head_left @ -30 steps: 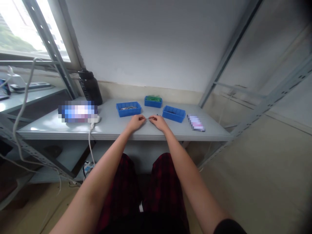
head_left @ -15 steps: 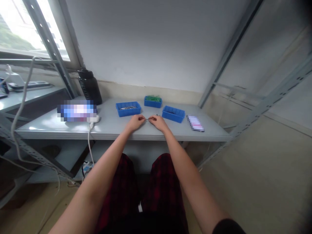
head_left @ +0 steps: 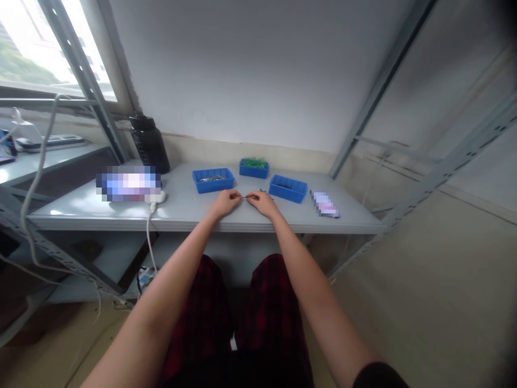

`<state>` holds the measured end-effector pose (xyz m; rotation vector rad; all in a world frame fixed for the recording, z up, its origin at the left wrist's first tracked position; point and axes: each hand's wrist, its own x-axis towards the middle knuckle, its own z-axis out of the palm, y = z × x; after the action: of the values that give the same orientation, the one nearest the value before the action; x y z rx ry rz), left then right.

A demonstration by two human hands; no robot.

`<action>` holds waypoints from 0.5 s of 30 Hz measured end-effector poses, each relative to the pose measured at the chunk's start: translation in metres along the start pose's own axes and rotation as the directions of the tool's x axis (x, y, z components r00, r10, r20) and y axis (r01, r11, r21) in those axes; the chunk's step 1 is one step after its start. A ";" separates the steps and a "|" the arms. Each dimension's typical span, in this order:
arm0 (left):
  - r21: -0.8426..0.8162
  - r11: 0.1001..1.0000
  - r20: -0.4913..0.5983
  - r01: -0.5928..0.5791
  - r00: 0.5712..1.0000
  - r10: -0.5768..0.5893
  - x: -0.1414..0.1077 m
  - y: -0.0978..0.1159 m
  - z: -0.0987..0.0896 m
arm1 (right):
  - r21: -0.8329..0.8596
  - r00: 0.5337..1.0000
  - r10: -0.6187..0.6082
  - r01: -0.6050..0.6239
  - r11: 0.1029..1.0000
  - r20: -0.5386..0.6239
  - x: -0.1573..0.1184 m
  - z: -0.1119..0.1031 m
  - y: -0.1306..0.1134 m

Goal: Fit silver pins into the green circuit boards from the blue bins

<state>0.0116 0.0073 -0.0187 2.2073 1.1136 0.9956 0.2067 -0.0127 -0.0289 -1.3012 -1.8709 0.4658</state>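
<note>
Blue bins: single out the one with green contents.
The rear middle bin, nearest the wall; the left bin holds silvery pieces, the right bin something dark.

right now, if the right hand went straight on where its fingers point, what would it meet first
Probably the left hand, across the thin piece between them, though depth is hard to judge.

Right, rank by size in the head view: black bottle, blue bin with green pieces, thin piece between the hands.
1. Black bottle
2. Blue bin with green pieces
3. Thin piece, judging only its visible part
</note>
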 end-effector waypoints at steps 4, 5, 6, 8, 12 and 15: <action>-0.003 1.000 0.011 0.002 1.000 -0.002 0.000 0.001 0.000 | 0.025 1.000 -0.013 0.014 1.000 -0.017 0.001 0.000 0.003; -0.004 1.000 0.015 0.002 1.000 -0.002 0.000 0.001 0.000 | 0.035 1.000 -0.016 0.017 0.999 -0.023 0.001 0.001 0.003; -0.004 1.000 0.020 0.002 1.000 -0.002 0.000 0.001 0.000 | 0.044 0.999 -0.018 0.019 0.999 -0.029 0.001 0.001 0.003; -0.004 1.000 0.029 0.001 1.000 -0.001 0.000 0.001 0.000 | 0.069 0.999 -0.024 0.027 0.997 -0.036 0.001 0.001 0.004; -0.003 1.000 0.040 -0.014 0.999 0.014 0.000 0.001 0.000 | 0.120 0.998 -0.048 0.052 0.991 -0.041 0.002 0.002 0.005; 0.002 1.000 0.043 -0.025 0.999 0.025 0.000 0.001 0.000 | 0.125 0.998 -0.048 0.054 0.991 -0.049 0.002 0.002 0.004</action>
<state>0.0119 0.0065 -0.0185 2.2388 1.0711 0.9536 0.2073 -0.0092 -0.0322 -1.1685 -1.8028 0.5146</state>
